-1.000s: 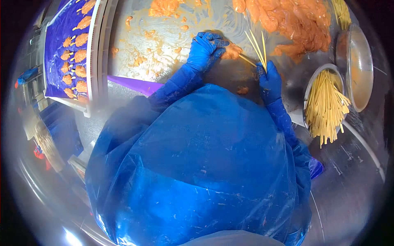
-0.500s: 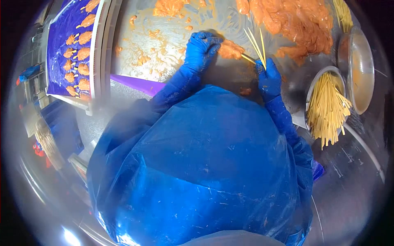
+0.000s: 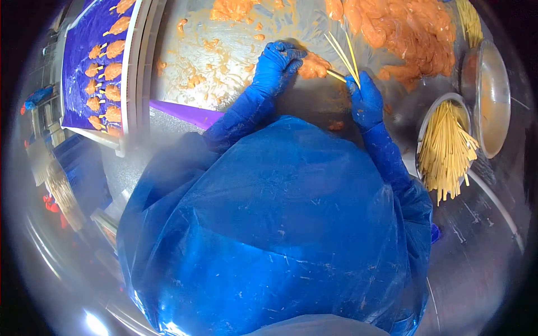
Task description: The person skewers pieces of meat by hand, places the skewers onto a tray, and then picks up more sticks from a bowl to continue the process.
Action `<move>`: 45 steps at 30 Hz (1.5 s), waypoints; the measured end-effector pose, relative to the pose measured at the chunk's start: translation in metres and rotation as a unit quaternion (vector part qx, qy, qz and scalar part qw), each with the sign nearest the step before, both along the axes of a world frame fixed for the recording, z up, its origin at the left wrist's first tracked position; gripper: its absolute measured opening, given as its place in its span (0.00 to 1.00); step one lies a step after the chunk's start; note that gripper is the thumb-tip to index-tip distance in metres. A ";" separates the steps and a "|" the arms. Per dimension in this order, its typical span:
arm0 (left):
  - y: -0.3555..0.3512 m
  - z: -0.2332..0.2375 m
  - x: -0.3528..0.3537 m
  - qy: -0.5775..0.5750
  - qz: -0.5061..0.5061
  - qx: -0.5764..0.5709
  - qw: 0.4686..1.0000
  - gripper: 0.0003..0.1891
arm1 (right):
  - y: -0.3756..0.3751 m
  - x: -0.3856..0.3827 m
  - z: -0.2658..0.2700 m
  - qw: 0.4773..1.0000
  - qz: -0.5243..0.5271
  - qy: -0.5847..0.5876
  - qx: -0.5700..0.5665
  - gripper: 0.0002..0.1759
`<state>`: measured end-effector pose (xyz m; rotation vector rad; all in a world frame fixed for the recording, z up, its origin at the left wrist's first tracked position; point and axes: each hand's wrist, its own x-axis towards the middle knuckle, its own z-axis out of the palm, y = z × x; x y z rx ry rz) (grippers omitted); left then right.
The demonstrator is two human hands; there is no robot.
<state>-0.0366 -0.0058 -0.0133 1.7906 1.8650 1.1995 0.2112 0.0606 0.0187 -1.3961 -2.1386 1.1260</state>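
Note:
My left hand (image 3: 276, 66), in a blue glove, is closed on the left end of an orange, sauce-coated piece of raw meat (image 3: 314, 66) just above the metal table. A wooden skewer (image 3: 336, 75) runs out of the meat's right end into the fingers of my right hand (image 3: 367, 101), also gloved in blue. The right fingers are closed around it, and a few spare skewers (image 3: 344, 55) fan upward from the same grip. How deep the skewer sits in the meat is hidden.
A heap of marinated meat (image 3: 398, 36) lies at the back right of the metal table (image 3: 196, 56). Skewers (image 3: 446, 148) fill a metal container on the right, beside a round metal bowl (image 3: 494, 101). At left, a purple-lined tray (image 3: 75, 73) carries rows of skewered meat.
The right hand has tilted slightly, swinging the spare skewers to the left. The left hand and the meat have barely shifted.

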 end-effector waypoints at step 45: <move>0.000 0.003 -0.007 0.008 0.129 0.024 0.991 0.10 | 0.010 -0.016 0.008 0.993 0.045 -0.017 0.112 0.12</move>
